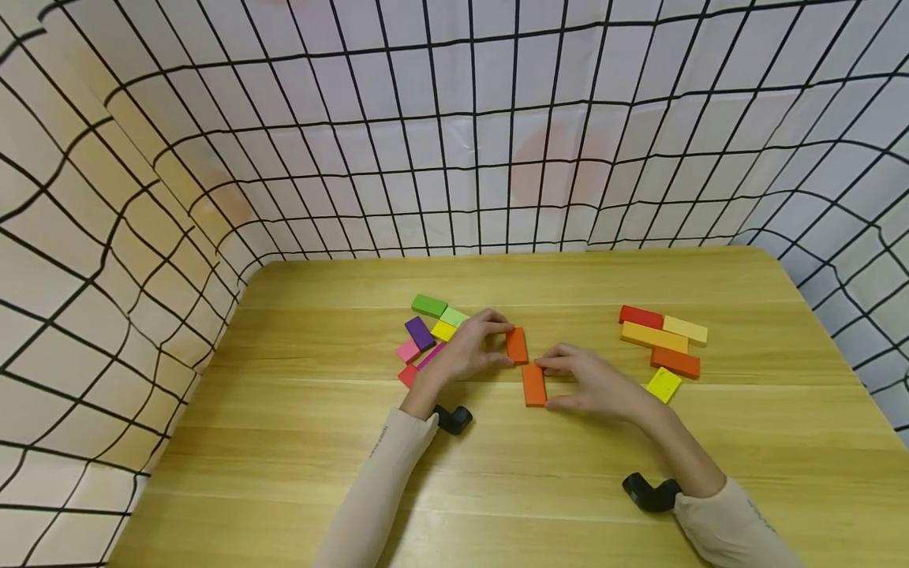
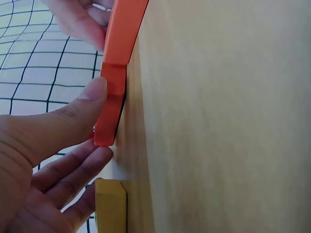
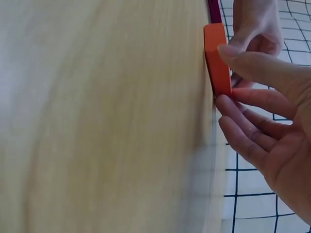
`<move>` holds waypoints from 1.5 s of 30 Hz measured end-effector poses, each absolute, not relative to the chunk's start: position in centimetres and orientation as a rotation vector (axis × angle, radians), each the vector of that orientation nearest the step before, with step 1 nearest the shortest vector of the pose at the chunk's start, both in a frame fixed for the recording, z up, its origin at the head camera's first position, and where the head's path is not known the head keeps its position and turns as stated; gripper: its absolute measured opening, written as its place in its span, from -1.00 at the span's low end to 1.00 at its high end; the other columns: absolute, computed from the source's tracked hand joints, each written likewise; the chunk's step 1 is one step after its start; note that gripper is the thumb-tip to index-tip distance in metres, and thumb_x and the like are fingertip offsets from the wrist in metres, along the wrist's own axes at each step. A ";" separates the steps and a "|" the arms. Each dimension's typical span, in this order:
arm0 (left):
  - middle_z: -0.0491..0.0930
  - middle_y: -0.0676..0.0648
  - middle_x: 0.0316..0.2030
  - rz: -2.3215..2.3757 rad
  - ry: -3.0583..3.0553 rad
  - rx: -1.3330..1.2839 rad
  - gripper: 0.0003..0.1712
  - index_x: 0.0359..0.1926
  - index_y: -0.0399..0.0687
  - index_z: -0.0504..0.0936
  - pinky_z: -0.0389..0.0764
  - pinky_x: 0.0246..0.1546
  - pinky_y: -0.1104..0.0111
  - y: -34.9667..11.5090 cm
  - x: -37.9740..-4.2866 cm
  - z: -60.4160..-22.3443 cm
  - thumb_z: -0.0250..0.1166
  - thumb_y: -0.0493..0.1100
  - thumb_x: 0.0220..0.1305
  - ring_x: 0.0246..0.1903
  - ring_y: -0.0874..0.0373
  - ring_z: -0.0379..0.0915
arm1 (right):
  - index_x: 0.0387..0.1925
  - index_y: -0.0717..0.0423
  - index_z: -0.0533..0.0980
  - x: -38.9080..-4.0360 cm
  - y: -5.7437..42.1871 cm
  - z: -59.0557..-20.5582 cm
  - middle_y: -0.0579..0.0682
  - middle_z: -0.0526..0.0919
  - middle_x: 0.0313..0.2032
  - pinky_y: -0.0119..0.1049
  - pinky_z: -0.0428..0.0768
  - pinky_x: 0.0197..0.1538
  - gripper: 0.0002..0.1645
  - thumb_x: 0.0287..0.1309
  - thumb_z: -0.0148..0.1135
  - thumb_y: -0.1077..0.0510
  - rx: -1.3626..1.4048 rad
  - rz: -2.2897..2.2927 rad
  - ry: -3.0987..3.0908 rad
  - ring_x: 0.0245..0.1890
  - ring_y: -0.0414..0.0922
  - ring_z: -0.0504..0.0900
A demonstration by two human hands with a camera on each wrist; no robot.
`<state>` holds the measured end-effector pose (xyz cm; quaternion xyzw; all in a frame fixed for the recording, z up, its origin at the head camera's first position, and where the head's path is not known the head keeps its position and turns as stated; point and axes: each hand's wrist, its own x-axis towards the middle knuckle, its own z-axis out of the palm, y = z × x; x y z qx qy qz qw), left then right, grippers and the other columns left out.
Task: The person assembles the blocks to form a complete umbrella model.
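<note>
Two orange wooden blocks lie flat near the middle of the table, offset and meeting near their corners. My left hand (image 1: 469, 347) pinches the farther orange block (image 1: 517, 345) lengthwise, with a finger at its far end and the thumb at its near end. On the nearer orange block (image 1: 534, 385), my right hand (image 1: 596, 383) has thumb and index finger at opposite ends, holding it from the right side. The right wrist view shows the right thumb (image 3: 238, 57) against this block, other fingers spread below. Behind the left fingers a yellow block (image 2: 111, 206) appears in the left wrist view.
Left of the hands is a group of blocks, including a green block (image 1: 429, 305), a purple block (image 1: 420, 334) and a pink block (image 1: 408, 351). To the right lie a red block (image 1: 641, 317), a yellow block (image 1: 663, 384) and several others. Black-gridded white cloth (image 1: 426, 142) surrounds the table.
</note>
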<state>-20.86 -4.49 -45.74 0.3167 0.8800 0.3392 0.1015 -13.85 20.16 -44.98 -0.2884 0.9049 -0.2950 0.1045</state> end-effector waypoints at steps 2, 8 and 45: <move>0.53 -0.23 0.25 1.006 2.592 0.947 -0.36 0.32 -0.32 0.56 0.49 0.40 0.16 -4.4 -20.9 -45.8 0.50 -0.19 0.27 0.26 -0.07 0.49 | 0.31 0.29 0.53 -13.8 20.0 -45.0 0.15 0.62 0.18 0.15 0.60 0.23 -0.28 0.16 0.53 0.12 -0.838 -0.876 2.676 0.17 0.12 0.61; 0.51 -0.20 0.29 1.022 2.522 0.945 -0.38 0.36 -0.28 0.53 0.48 0.41 0.15 -5.0 -21.0 -45.5 0.44 -0.20 0.33 0.31 -0.06 0.45 | 0.30 0.35 0.52 -13.8 19.5 -45.1 0.20 0.61 0.21 0.18 0.59 0.26 -0.31 0.19 0.50 0.15 -0.835 -0.899 2.689 0.20 0.17 0.60; 0.47 -0.20 0.28 1.012 2.508 0.969 -0.45 0.36 -0.35 0.49 0.52 0.36 0.16 -4.8 -20.4 -45.3 0.33 -0.31 0.40 0.29 -0.06 0.44 | 0.21 0.19 0.64 -13.1 17.8 -45.3 0.12 0.69 0.12 0.18 0.61 0.19 -0.35 0.12 0.56 0.01 -0.727 -0.910 2.800 0.12 0.13 0.66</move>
